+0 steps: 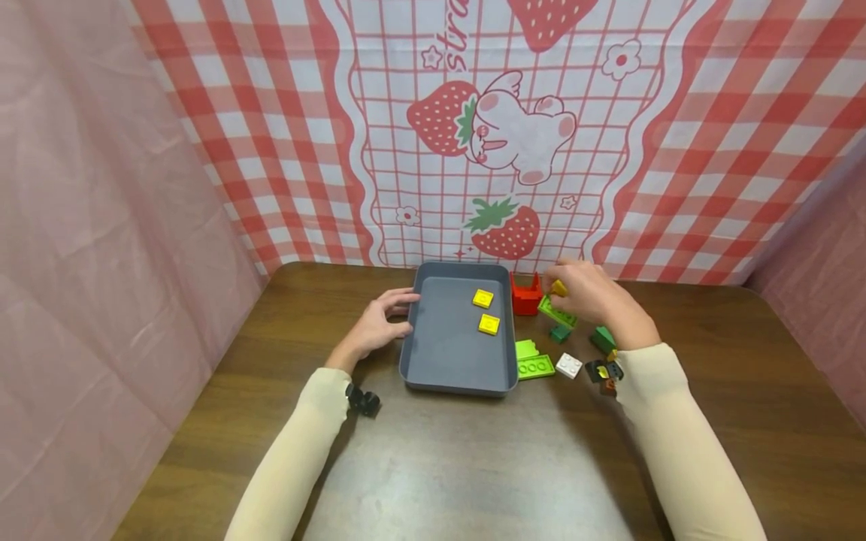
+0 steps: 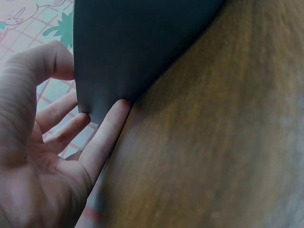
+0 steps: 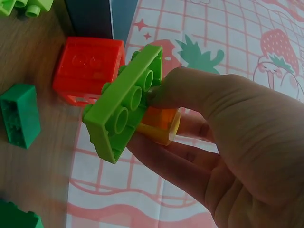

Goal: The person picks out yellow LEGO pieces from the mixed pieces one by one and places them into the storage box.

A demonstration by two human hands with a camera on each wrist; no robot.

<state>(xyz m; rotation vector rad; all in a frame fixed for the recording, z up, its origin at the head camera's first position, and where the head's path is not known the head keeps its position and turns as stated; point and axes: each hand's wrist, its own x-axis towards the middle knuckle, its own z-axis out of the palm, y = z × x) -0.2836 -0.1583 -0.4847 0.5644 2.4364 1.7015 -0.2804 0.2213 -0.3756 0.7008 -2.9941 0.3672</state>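
My left hand [image 1: 380, 324] rests against the left side of a grey tray [image 1: 411, 376], its fingertips touching the outer wall [image 2: 107, 61]. Two yellow square bricks [image 1: 482, 299] lie inside the tray, toward its right side. To the right of the tray, my right hand [image 1: 582, 289] holds a light green toy brick [image 3: 102, 114] between thumb and fingers, its hollow underside facing the palm. A yellow-orange brick [image 3: 164, 124] sits in the same grasp, partly hidden by the thumb. Just beyond the held pieces is a red brick [image 3: 90, 64] with raised sides.
Light green bricks [image 1: 534, 367] lie against the tray's right wall, with a white brick [image 1: 569, 366] beside them. Dark green bricks [image 1: 560, 333] and small dark pieces [image 1: 598, 371] are scattered near the right forearm. A checked strawberry cloth [image 1: 473, 188] hangs behind the wooden table [image 1: 433, 466].
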